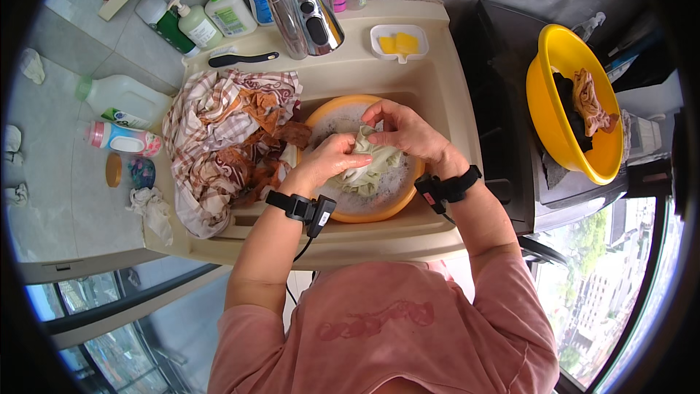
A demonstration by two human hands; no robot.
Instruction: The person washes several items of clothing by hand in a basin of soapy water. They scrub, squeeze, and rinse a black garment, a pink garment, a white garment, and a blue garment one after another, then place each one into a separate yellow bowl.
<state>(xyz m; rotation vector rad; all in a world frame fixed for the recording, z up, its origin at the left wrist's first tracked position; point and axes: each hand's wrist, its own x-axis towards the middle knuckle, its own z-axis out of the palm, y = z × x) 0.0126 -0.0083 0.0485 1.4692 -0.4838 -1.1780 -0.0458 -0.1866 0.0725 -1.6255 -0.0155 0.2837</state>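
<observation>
A pale green wet cloth (367, 167) is bunched up above an orange-rimmed basin (377, 217) of sudsy grey water (339, 120). My left hand (328, 160) grips its left side, thumb pointing right. From the upper right, my right hand (402, 130) pinches the top of the same cloth between thumb and fingers. The cloth's lower folds hang at the water; whether they dip under is hard to tell. The basin sits inside a beige laundry sink (377, 74). Left of it, a heap of checked and rust-brown fabric (219, 148) lies on the sink's side, one brown end reaching the basin's rim.
A chrome faucet (298, 5) rises behind the basin. On the back ledge are a black-handled brush (243, 59) and a white soap dish (375, 44) with yellow pieces. Several bottles (229, 13) line the wall. At right, a yellow tub (538, 98) holds dark and pinkish clothes.
</observation>
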